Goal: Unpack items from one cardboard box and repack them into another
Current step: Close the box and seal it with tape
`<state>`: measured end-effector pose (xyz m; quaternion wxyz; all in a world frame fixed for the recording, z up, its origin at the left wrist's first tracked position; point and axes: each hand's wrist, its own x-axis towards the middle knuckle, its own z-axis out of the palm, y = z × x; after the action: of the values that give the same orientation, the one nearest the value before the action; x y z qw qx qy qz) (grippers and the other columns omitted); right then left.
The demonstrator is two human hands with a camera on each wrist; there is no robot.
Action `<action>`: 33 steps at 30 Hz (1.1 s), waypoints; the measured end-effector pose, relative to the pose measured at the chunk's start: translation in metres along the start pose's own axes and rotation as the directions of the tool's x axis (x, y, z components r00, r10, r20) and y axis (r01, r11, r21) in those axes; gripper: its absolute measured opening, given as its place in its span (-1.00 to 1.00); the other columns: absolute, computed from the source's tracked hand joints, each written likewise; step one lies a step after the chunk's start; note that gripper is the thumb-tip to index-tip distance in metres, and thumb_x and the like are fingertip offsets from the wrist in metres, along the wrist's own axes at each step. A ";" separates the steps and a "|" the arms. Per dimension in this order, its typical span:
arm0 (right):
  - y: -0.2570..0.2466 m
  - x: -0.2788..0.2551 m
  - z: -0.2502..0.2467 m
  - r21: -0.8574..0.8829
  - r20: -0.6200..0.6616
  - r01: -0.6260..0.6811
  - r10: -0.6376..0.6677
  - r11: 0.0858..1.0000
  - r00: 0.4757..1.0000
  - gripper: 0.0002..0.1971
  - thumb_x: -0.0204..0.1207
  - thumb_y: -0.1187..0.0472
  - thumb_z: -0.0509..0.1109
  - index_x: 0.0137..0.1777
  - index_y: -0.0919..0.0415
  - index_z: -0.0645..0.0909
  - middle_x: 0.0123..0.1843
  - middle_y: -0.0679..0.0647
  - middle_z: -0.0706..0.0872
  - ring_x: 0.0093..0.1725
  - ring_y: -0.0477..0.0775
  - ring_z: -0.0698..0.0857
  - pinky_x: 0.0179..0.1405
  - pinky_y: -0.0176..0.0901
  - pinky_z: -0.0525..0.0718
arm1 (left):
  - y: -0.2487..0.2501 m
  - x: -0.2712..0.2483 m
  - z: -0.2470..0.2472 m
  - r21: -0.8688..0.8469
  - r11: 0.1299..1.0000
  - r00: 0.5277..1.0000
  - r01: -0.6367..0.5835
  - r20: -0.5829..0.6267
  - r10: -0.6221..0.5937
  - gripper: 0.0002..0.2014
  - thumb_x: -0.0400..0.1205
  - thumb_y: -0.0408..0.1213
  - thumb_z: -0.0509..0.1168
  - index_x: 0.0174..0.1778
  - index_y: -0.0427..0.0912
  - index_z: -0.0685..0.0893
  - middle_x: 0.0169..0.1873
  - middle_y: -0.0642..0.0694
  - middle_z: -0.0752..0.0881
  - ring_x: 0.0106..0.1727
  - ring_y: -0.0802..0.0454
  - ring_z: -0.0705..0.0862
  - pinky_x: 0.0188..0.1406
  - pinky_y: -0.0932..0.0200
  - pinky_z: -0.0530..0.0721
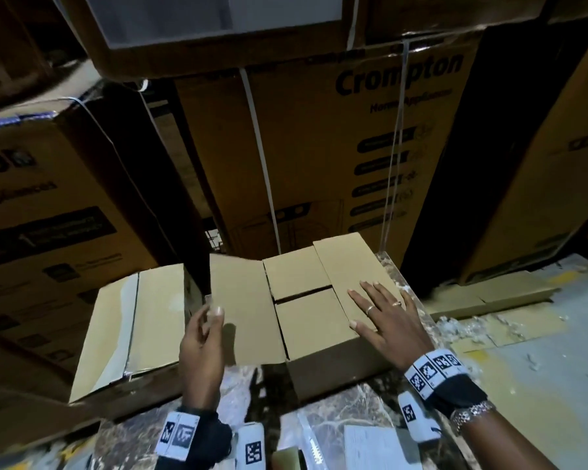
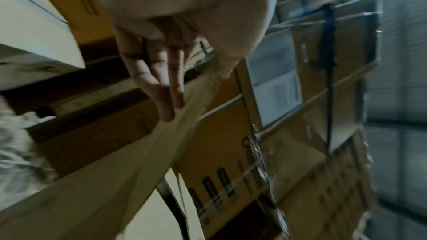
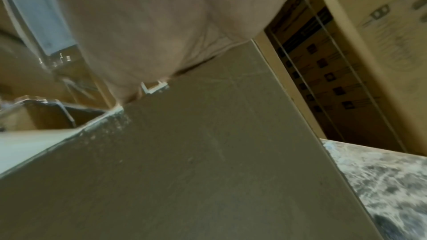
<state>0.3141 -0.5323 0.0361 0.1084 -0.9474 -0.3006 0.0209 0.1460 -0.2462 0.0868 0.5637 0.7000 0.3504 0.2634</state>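
Big brown cartons (image 1: 336,147) are stacked high at the far side, and one has "Crompton" printed on it. Near them is a marble table (image 1: 340,412) with two small cardboard boxes on it.

One small box (image 1: 319,320) sits in the middle of the table. Its two short flaps are folded down flat, and the long left flap (image 1: 245,307) and long right flap (image 1: 350,273) are spread out to the sides. The right hand (image 1: 392,320) lies flat on the right flap with its fingers straight and spread. The left hand (image 1: 201,337) is at the left flap's outer edge, with the thumb on top and the fingers curled under, so it pinches the flap. In the left wrist view the fingers (image 2: 161,87) touch the thin edge of the cardboard.

A second small box (image 1: 133,327) sits just to the left of the left hand. Its top is closed, with tape along the seam.

What is inside either box is hidden by the flaps. Some paper (image 1: 370,442) and a clear bag lie at the near edge of the table, cut off and hard to make out. The right wrist view is blurry and shows mostly palm and plain cardboard. White scraps lie on the floor (image 1: 540,351) to the right.
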 end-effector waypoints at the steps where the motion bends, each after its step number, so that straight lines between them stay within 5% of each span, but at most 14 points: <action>1: -0.001 0.000 0.000 0.016 -0.008 -0.006 0.006 1.000 1.000 -0.31 0.58 -0.47 -0.23 0.71 -0.34 -0.05 0.77 -0.26 -0.09 0.75 -0.14 -0.11 0.68 0.37 -0.08 | 0.010 -0.004 0.001 -0.044 0.996 0.994 -0.072 0.075 0.075 -0.62 0.71 0.17 0.27 0.45 0.24 0.62 0.35 0.03 0.71 0.32 -0.02 0.69 0.19 0.02 0.66; 2: -0.001 -0.001 0.001 0.024 -0.016 -0.010 0.011 1.000 1.000 -0.32 0.59 -0.46 -0.21 0.71 -0.34 -0.02 0.77 -0.26 -0.07 0.75 -0.13 -0.09 0.67 0.37 -0.08 | 0.019 -0.008 0.004 -0.073 0.987 0.969 -0.142 0.193 0.154 -0.59 0.70 0.22 0.25 0.47 0.28 0.60 0.32 0.11 0.73 0.28 0.08 0.72 0.16 0.09 0.71; 4: -0.003 -0.002 0.004 0.009 -0.038 -0.020 0.020 1.000 0.999 -0.34 0.60 -0.44 -0.20 0.71 -0.35 0.01 0.77 -0.25 -0.03 0.75 -0.11 -0.05 0.67 0.36 -0.08 | 0.024 -0.014 0.023 -0.027 0.965 0.839 -0.261 0.488 0.240 -0.42 0.61 0.38 0.22 0.57 0.33 0.50 0.44 0.30 0.62 0.44 0.25 0.61 0.39 0.01 0.66; 6: -0.003 -0.003 0.006 0.006 -0.051 -0.024 0.025 1.000 0.998 -0.37 0.62 -0.42 -0.21 0.70 -0.37 0.02 0.77 -0.25 0.01 0.75 -0.11 -0.02 0.66 0.37 -0.05 | 0.013 -0.016 0.051 0.118 0.900 0.667 -0.420 0.712 0.218 -0.25 0.49 0.54 0.21 0.63 0.47 0.33 0.67 0.34 0.29 0.70 0.16 0.27 0.66 -0.27 0.25; 8: -0.002 -0.003 0.006 0.027 -0.050 -0.023 0.024 0.999 0.998 -0.39 0.63 -0.41 -0.25 0.69 -0.41 -0.01 0.77 -0.28 -0.01 0.75 -0.14 -0.04 0.65 0.41 -0.04 | -0.002 -0.014 0.077 0.275 0.753 0.587 -0.599 0.789 0.179 -0.21 0.50 0.48 0.30 0.65 0.56 0.17 0.75 0.33 -0.05 0.79 0.06 -0.11 0.66 -0.45 -0.11; 12: 0.001 -0.002 0.002 0.079 -0.034 -0.046 0.049 0.996 0.998 -0.38 0.56 -0.48 -0.25 0.64 -0.51 0.02 0.77 -0.25 -0.01 0.74 -0.09 0.03 0.66 0.35 -0.05 | -0.013 -0.009 0.106 0.439 0.522 0.586 -0.731 0.796 0.152 -0.16 0.55 0.39 0.33 0.67 0.59 -0.01 0.77 0.23 -0.23 0.77 -0.12 -0.34 0.58 -0.70 -0.13; 15: 0.003 0.000 -0.004 0.203 -0.050 -0.153 0.166 0.967 0.985 -0.21 0.40 -0.60 0.02 0.64 -0.41 0.19 0.79 -0.12 -0.04 0.73 0.08 0.09 0.64 0.35 0.08 | -0.014 -0.006 0.115 0.504 0.374 0.584 -0.778 0.799 0.140 -0.16 0.56 0.48 0.20 0.68 0.56 -0.11 0.78 0.16 -0.25 0.78 -0.15 -0.33 0.52 -0.77 -0.06; 18: 0.006 0.004 -0.012 0.318 -0.012 -0.292 0.312 0.902 0.950 0.03 0.25 -0.55 0.41 0.70 -0.23 0.17 0.79 -0.06 -0.12 0.72 0.21 0.11 0.61 0.27 0.24 | -0.018 -0.005 0.118 0.531 0.340 0.602 -0.776 0.784 0.150 -0.16 0.53 0.58 0.06 0.67 0.55 -0.16 0.78 0.14 -0.25 0.78 -0.14 -0.31 0.52 -0.74 -0.06; 21: 0.017 0.017 -0.016 0.420 0.102 -0.318 0.304 0.850 0.947 0.30 0.02 -0.56 0.55 0.73 -0.21 0.00 0.79 -0.09 -0.09 0.73 0.16 0.13 0.63 0.21 0.31 | -0.022 -0.004 0.116 0.541 0.319 0.607 -0.778 0.777 0.165 -0.13 0.44 0.69 -0.20 0.69 0.53 -0.19 0.78 0.17 -0.25 0.79 -0.10 -0.31 0.56 -0.70 -0.07; 24: 0.029 0.038 -0.019 0.480 0.156 -0.257 0.207 0.839 0.966 0.37 -0.07 -0.63 0.54 0.72 -0.28 -0.07 0.76 -0.13 0.07 0.70 0.02 0.17 0.63 0.23 0.34 | -0.022 -0.002 0.117 0.541 0.321 0.607 -0.778 0.778 0.162 -0.08 0.39 0.73 -0.32 0.70 0.50 -0.18 0.78 0.18 -0.25 0.79 -0.08 -0.32 0.57 -0.69 -0.11; 26: 0.032 0.051 -0.021 0.480 0.164 -0.256 0.201 0.839 0.966 0.28 0.04 -0.68 0.42 0.73 -0.26 -0.05 0.77 -0.12 0.07 0.73 -0.02 0.10 0.67 0.21 0.26 | -0.021 -0.003 0.120 0.549 0.317 0.615 -0.773 0.770 0.166 -0.12 0.48 0.69 -0.26 0.72 0.45 -0.17 0.78 0.18 -0.25 0.79 -0.08 -0.31 0.57 -0.68 -0.10; 29: 0.031 0.063 -0.015 0.412 0.126 -0.272 0.241 0.870 0.962 0.13 0.12 -0.76 0.16 0.70 -0.35 -0.02 0.77 -0.09 0.11 0.72 0.03 0.17 0.65 0.18 0.29 | -0.024 -0.004 0.124 0.585 0.337 0.660 -0.737 0.732 0.171 -0.02 0.52 0.65 -0.15 0.78 0.22 -0.21 0.77 0.20 -0.23 0.79 -0.01 -0.30 0.61 -0.63 -0.09; 33: 0.025 0.058 -0.011 0.308 0.099 -0.253 0.234 0.917 0.967 0.06 0.07 -0.77 0.17 0.62 -0.56 -0.05 0.77 -0.15 0.05 0.66 0.12 0.34 0.53 0.16 0.47 | -0.024 -0.005 0.127 0.602 0.327 0.673 -0.728 0.718 0.176 0.00 0.53 0.65 -0.16 0.80 0.15 -0.12 0.77 0.22 -0.21 0.79 0.02 -0.29 0.61 -0.62 -0.07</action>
<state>0.3762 -0.5208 0.0427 0.2471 -0.9463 -0.1762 0.1110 0.2352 -0.3242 0.0348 0.1014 0.9941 0.0378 -0.0004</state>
